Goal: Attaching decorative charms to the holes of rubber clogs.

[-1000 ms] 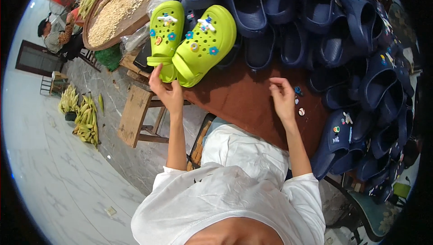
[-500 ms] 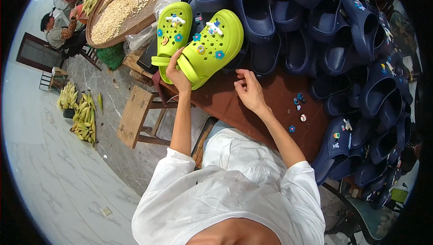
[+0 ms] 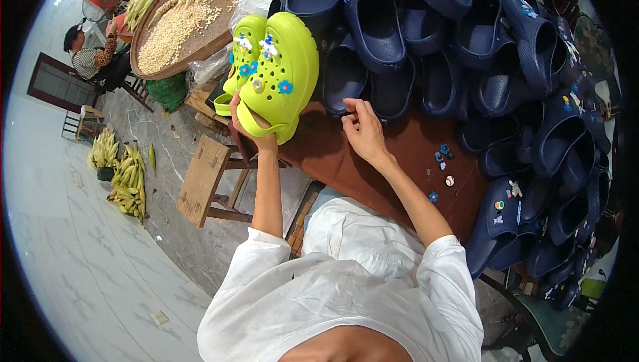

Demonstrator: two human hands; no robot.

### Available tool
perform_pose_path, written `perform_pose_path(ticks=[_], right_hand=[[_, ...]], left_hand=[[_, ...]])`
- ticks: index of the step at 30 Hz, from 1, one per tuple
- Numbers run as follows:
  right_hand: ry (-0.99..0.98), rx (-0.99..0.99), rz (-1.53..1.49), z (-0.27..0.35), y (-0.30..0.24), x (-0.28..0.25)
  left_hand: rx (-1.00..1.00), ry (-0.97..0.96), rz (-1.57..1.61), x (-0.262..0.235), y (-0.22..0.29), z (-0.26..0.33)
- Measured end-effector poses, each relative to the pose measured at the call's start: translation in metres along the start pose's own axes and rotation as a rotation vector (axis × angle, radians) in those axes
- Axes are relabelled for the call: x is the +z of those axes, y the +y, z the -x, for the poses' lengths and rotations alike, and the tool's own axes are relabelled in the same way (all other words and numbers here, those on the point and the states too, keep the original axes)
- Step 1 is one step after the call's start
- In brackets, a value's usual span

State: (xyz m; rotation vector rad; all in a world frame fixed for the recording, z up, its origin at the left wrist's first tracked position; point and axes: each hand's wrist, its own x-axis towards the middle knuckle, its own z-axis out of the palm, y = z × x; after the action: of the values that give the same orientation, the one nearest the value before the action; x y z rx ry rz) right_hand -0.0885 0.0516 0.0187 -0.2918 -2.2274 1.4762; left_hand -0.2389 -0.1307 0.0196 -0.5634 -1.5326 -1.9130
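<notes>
A pair of lime-green clogs, one in front (image 3: 298,62) and one partly behind it on the left (image 3: 250,27), is raised over the table's left side. My left hand (image 3: 258,137) grips both by the heel end; some of its fingers are hidden by the shoes. Flower, round and white character charms dot their tops. My right hand (image 3: 365,134) hovers by the front of the dark blue clogs (image 3: 383,35), its fingers loosely bent and somewhat apart, with nothing visible in them. To its right, loose charms lie on the brown tabletop (image 3: 399,155), including a baseball charm (image 3: 450,181) and a blue flower charm (image 3: 433,197).
Navy clogs, some with charms (image 3: 496,212), are heaped along the back and right of the table. A wooden stool (image 3: 203,182) stands at the left. Beyond it are a round tray of kernels (image 3: 174,35), corn cobs on the floor (image 3: 130,179) and a seated person (image 3: 90,59).
My left hand has turned the green clogs more upright and closer together, shifting the front one left. My right hand has moved only slightly, with its fingers a little more bent.
</notes>
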Motion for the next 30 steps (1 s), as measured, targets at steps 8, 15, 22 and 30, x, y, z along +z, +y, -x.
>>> perform_pose_path(ticks=[8,15,22,30], right_hand=[[0.015,-0.077,0.011,-0.032,-0.015,0.006],[0.149,-0.434,0.299,-0.085,-0.06,-0.007],[0.205,-0.574,0.605,-0.15,-0.092,-0.004],[0.144,-0.651,0.553,-0.151,-0.065,0.002]], left_hand=[[-0.076,0.04,0.12,-0.015,-0.01,-0.01],[-0.137,0.044,0.2,-0.03,-0.022,-0.002],[-0.142,0.067,0.113,-0.034,-0.03,-0.004],[-0.15,0.057,0.356,-0.027,-0.008,-0.005]])
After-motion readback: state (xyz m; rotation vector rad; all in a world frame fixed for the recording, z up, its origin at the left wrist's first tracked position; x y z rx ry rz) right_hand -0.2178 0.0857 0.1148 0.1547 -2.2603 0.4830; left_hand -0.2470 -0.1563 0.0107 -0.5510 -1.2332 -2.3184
